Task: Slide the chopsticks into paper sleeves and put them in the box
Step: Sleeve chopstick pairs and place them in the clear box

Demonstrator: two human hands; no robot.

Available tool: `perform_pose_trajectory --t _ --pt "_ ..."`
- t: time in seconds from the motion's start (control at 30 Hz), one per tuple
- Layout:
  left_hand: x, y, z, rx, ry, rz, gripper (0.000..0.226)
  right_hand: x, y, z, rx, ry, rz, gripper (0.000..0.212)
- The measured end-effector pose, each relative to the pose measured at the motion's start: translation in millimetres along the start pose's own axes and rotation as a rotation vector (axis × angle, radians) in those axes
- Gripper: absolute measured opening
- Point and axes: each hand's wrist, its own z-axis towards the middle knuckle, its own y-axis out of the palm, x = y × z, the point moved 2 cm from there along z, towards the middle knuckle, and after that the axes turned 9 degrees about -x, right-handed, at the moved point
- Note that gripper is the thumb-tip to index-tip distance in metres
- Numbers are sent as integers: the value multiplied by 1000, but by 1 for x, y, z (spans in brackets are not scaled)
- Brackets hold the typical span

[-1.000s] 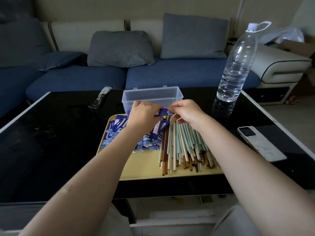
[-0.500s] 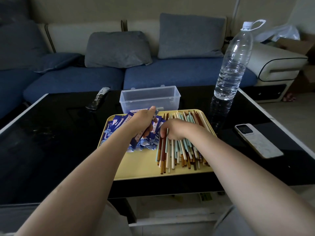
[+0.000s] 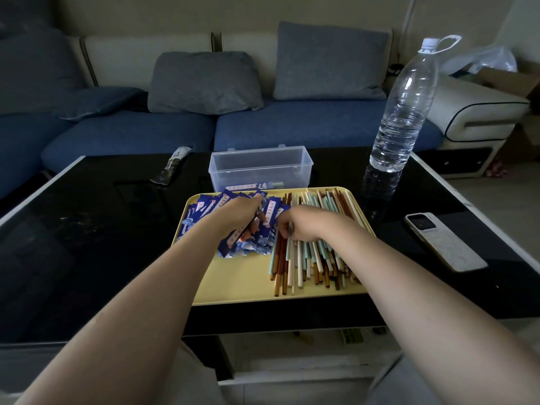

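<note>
A yellow tray (image 3: 239,283) lies on the black table. Its left half carries a heap of blue paper sleeves (image 3: 204,210), its right half a pile of chopsticks (image 3: 309,264) in teal, cream and brown. My left hand (image 3: 236,213) rests in the sleeve heap and grips one blue sleeve (image 3: 230,244) that slants down toward me. My right hand (image 3: 304,223) lies on the chopstick pile, its fingers curled round a teal chopstick (image 3: 287,249). Behind the tray stands a clear plastic box (image 3: 260,165) with a sleeved pair inside.
A tall water bottle (image 3: 403,112) stands at the right rear of the table. A white phone (image 3: 444,241) lies to the right of the tray. A dark wrapped item (image 3: 172,165) lies at the left rear. A blue sofa runs behind the table.
Both hands came down from the box to the tray. The left hand took a sleeve from the heap and the right hand closed on a chopstick.
</note>
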Motion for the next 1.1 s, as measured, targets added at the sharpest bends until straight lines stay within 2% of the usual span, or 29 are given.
perform_pose_trajectory --t 0.33,0.67,0.93,1.03,1.1 --pt "-3 2 7 -43 -9 -14 64 2 1 2 -22 -2 -76 24" --pt "-3 1 8 -11 -26 -12 54 -5 1 1 -63 -6 -222 26" --pt "-2 2 3 -12 -29 -5 55 -10 0 -2 -119 32 -297 29" --pt "0 2 0 -7 -18 -10 58 -7 -3 -3 -35 20 -249 30" --pt "3 1 -3 24 11 -12 57 -2 -11 -5 150 -7 -98 27"
